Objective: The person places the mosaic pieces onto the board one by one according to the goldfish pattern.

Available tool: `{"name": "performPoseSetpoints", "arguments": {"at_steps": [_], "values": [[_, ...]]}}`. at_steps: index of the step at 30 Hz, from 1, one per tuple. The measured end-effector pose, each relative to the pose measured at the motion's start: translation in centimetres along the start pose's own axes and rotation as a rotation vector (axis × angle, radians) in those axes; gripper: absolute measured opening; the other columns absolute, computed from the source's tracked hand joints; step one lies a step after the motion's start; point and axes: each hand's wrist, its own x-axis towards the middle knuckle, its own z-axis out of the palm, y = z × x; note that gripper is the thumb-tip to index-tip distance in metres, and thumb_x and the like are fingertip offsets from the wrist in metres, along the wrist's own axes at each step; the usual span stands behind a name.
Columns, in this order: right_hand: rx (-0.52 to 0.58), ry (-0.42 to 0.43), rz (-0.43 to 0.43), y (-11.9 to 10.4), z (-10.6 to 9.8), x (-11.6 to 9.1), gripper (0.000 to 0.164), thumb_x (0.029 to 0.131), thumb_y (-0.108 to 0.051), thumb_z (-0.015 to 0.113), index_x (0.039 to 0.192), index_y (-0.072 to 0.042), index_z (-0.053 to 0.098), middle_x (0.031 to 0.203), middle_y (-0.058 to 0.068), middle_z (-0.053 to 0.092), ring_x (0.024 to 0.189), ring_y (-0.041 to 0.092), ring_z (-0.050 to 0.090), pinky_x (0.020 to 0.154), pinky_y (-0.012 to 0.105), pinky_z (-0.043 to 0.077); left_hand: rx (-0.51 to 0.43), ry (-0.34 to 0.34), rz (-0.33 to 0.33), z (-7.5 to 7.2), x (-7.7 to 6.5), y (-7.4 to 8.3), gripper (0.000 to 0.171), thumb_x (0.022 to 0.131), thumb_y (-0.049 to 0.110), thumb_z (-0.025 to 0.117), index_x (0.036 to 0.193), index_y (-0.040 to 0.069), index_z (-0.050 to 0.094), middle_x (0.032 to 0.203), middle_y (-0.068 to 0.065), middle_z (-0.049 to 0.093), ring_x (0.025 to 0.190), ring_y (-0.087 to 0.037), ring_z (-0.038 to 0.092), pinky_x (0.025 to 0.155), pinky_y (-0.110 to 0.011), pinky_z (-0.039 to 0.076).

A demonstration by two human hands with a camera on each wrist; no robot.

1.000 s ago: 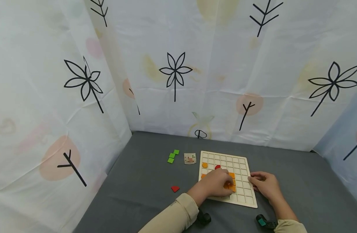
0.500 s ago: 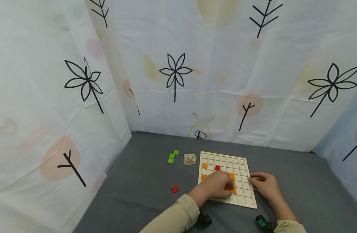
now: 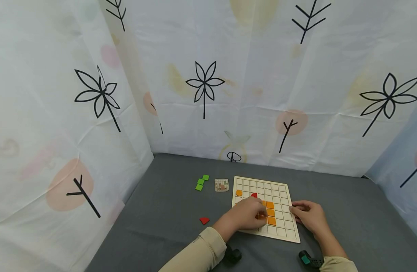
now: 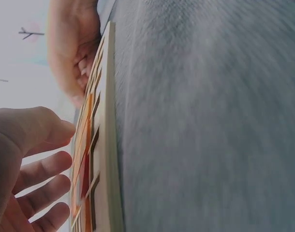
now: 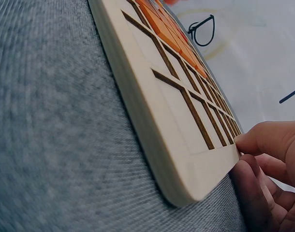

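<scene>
A wooden grid board (image 3: 283, 192) lies on the grey cloth. My left hand (image 3: 247, 213) reaches over its left half, fingertips down at the tiles and no piece visible between them. In the left wrist view the thumb (image 4: 60, 130) and loosely bent fingers stand apart, right at the board's surface. Orange square tiles (image 3: 270, 212) sit in the grid just right of these fingers; others are partly hidden by the hand. Farther back on the board are a red piece (image 3: 254, 195) and an orange round piece (image 3: 239, 193). At the right edge, my right hand (image 5: 271, 169) grips the board between thumb and fingers.
Left of the board lie several green square tiles (image 3: 201, 181), a small patterned card (image 3: 222, 185) and a loose red piece (image 3: 204, 220). Black wrist devices show below both hands. A printed white curtain (image 3: 249, 94) encloses the table (image 3: 174, 204) behind and at the sides.
My left hand has drawn a little to the left, uncovering more of the orange square tiles. The right hand stays at the board's edge.
</scene>
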Motion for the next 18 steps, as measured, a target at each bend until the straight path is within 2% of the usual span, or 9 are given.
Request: {"name": "performPoseSetpoints", "arguments": {"at_steps": [4, 10, 18], "values": [[0.002, -0.008, 0.002, -0.1, -0.1, 0.0, 0.044, 0.099, -0.017, 0.075, 0.133, 0.01, 0.067, 0.1, 0.012, 0.072, 0.079, 0.007, 0.069, 0.068, 0.024, 0.062, -0.046, 0.02, -0.045, -0.7, -1.3, -1.1, 0.014, 0.099, 0.018, 0.073, 0.107, 0.018, 0.084, 0.102, 0.005, 0.074, 0.085, 0.0, 0.059, 0.076, -0.007, 0.044], [0.002, -0.013, 0.009, -0.2, -0.2, 0.0, 0.045, 0.099, -0.018, 0.075, 0.133, 0.01, 0.067, 0.1, 0.012, 0.072, 0.079, 0.008, 0.069, 0.068, 0.024, 0.062, -0.117, 0.056, -0.138, -2.0, -4.1, -2.9, 0.014, 0.099, 0.015, 0.073, 0.109, 0.014, 0.083, 0.102, 0.0, 0.071, 0.082, -0.005, 0.058, 0.074, -0.012, 0.047], [0.0, -0.01, 0.004, -0.1, -0.2, -0.1, 0.044, 0.099, -0.019, 0.074, 0.133, 0.01, 0.067, 0.103, 0.014, 0.072, 0.08, 0.007, 0.069, 0.069, 0.025, 0.062, -0.097, 0.088, -0.265, -3.5, -8.2, -5.0, 0.012, 0.098, 0.019, 0.076, 0.109, 0.017, 0.082, 0.1, 0.003, 0.069, 0.085, -0.007, 0.058, 0.078, -0.021, 0.052]]}}
